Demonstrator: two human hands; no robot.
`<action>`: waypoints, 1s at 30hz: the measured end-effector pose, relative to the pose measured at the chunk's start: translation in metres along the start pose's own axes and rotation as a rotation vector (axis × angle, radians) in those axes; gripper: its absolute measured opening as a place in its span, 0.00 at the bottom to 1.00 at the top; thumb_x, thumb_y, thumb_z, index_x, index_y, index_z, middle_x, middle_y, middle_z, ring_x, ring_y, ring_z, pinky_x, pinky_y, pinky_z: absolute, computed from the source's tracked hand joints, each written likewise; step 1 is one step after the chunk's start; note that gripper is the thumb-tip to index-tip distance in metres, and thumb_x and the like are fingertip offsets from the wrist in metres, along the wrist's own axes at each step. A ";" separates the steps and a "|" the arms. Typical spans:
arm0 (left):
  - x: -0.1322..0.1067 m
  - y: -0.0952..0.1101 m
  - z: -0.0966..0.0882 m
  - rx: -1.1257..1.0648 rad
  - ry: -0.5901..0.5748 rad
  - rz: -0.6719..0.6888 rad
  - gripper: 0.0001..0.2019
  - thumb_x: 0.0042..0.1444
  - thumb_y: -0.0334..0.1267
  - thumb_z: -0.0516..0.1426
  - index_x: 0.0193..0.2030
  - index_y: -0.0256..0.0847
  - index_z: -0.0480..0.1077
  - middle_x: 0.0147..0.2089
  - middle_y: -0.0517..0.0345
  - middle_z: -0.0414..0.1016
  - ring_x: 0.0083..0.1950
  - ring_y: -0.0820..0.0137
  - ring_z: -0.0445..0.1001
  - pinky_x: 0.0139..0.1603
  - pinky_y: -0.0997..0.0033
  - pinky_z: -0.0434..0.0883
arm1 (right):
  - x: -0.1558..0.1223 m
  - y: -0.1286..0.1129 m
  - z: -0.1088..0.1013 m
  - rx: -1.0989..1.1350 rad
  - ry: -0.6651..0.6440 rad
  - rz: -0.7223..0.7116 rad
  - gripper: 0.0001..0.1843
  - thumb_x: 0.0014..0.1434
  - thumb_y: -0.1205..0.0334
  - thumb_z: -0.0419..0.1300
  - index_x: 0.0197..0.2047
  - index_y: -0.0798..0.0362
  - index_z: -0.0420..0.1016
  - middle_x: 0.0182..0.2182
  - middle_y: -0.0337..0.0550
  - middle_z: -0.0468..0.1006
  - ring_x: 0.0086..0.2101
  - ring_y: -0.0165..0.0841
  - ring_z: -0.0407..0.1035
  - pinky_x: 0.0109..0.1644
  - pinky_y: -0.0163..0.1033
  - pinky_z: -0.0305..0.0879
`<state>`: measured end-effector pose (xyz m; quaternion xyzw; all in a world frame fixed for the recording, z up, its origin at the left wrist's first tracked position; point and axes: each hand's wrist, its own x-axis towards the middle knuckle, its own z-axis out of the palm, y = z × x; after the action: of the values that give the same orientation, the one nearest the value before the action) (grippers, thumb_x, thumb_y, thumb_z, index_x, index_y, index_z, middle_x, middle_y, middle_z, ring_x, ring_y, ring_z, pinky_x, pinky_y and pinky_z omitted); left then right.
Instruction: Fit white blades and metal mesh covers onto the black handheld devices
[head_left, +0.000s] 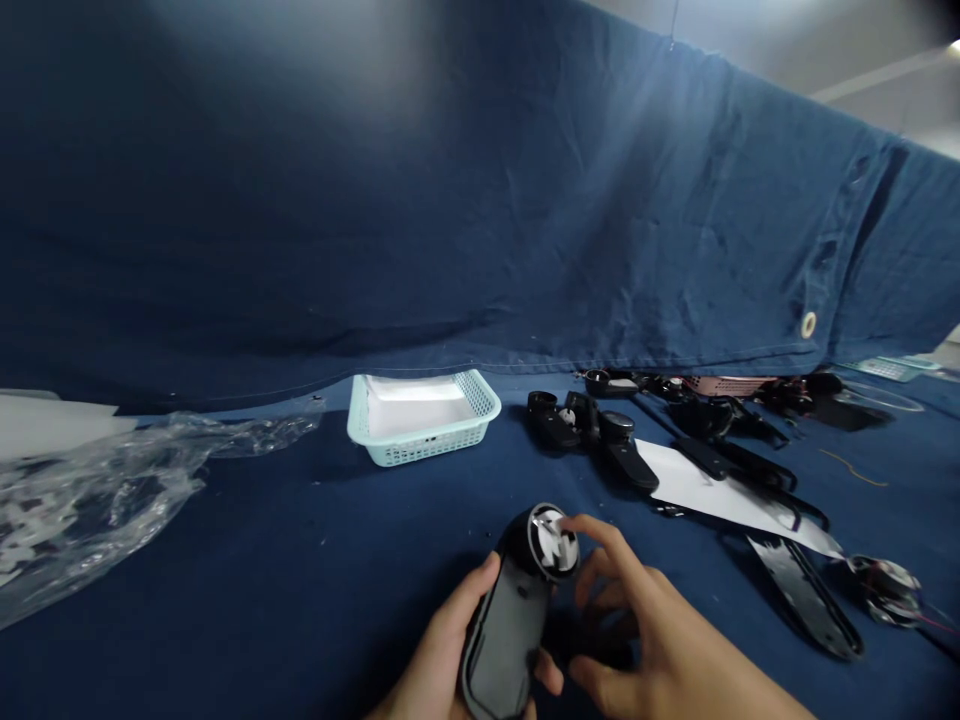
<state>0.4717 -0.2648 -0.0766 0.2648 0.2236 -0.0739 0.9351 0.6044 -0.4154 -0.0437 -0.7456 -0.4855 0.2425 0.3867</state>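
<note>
A black plastic housing (pixel 510 630) with a long flat body and a round end lies tilted in my left hand (pixel 448 635), whose thumb and fingers wrap round its sides. In the round end sits a white and silvery insert (pixel 553 542) with a shiny rim. My right hand (pixel 626 625) is at the right of this end, its index fingertip touching or just over the insert. The other right fingers are bent and apart, with nothing seen between them. Further off lie similar black housings (pixel 628 455) with round ends.
A light blue basket (pixel 431 445) with white sheets in it stands at the back. Crumpled clear plastic (pixel 142 510) lies on the left. To the right are white paper (pixel 720 492), a long black shell (pixel 810 600) and a wired round part (pixel 889 590). A blue cloth curtain (pixel 450 200) hangs behind.
</note>
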 end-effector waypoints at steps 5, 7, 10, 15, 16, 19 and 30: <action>-0.005 0.002 -0.001 -0.064 -0.060 -0.035 0.36 0.61 0.64 0.40 0.59 0.36 0.65 0.26 0.47 0.77 0.15 0.68 0.74 0.14 0.79 0.64 | 0.001 -0.004 0.001 0.062 -0.054 0.007 0.46 0.44 0.75 0.61 0.64 0.41 0.50 0.38 0.38 0.73 0.38 0.35 0.72 0.40 0.39 0.69; -0.005 0.002 -0.002 -0.088 -0.080 -0.033 0.36 0.61 0.64 0.41 0.60 0.36 0.65 0.25 0.49 0.77 0.16 0.67 0.75 0.14 0.78 0.65 | 0.002 -0.005 0.002 0.099 -0.086 0.007 0.46 0.43 0.76 0.61 0.63 0.41 0.51 0.37 0.36 0.73 0.36 0.34 0.72 0.39 0.38 0.69; -0.003 0.001 -0.002 -0.113 -0.076 -0.010 0.35 0.61 0.63 0.44 0.59 0.34 0.66 0.23 0.50 0.75 0.17 0.68 0.75 0.15 0.79 0.67 | 0.002 -0.007 0.004 0.119 -0.093 0.012 0.46 0.42 0.76 0.62 0.62 0.41 0.53 0.37 0.36 0.73 0.36 0.33 0.71 0.41 0.38 0.68; 0.004 -0.002 -0.006 -0.045 -0.060 0.013 0.34 0.62 0.62 0.44 0.55 0.33 0.69 0.21 0.49 0.75 0.16 0.72 0.72 0.18 0.80 0.67 | -0.003 -0.011 0.003 0.257 -0.161 0.075 0.45 0.47 0.70 0.62 0.65 0.39 0.50 0.41 0.38 0.73 0.38 0.33 0.72 0.44 0.41 0.68; 0.006 -0.002 -0.007 -0.032 -0.063 0.012 0.34 0.62 0.63 0.44 0.54 0.33 0.70 0.21 0.49 0.75 0.16 0.72 0.72 0.18 0.79 0.67 | -0.004 -0.011 0.002 0.277 -0.171 0.084 0.46 0.47 0.69 0.63 0.66 0.38 0.49 0.42 0.38 0.73 0.38 0.33 0.72 0.43 0.41 0.68; 0.009 -0.004 -0.011 -0.024 -0.061 0.021 0.34 0.61 0.63 0.45 0.50 0.32 0.72 0.21 0.48 0.76 0.17 0.71 0.72 0.19 0.78 0.66 | -0.006 -0.009 -0.001 0.299 -0.178 0.093 0.47 0.48 0.68 0.63 0.67 0.38 0.47 0.42 0.40 0.72 0.38 0.34 0.70 0.44 0.43 0.67; 0.003 -0.007 -0.001 -0.095 -0.047 0.003 0.35 0.61 0.64 0.43 0.44 0.30 0.74 0.18 0.50 0.72 0.19 0.70 0.72 0.22 0.76 0.66 | -0.004 -0.014 -0.010 0.399 -0.249 0.083 0.42 0.51 0.60 0.62 0.66 0.39 0.50 0.42 0.40 0.70 0.36 0.33 0.67 0.40 0.40 0.62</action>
<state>0.4719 -0.2698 -0.0818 0.2185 0.2042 -0.0679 0.9518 0.6019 -0.4195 -0.0266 -0.6381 -0.4408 0.4394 0.4533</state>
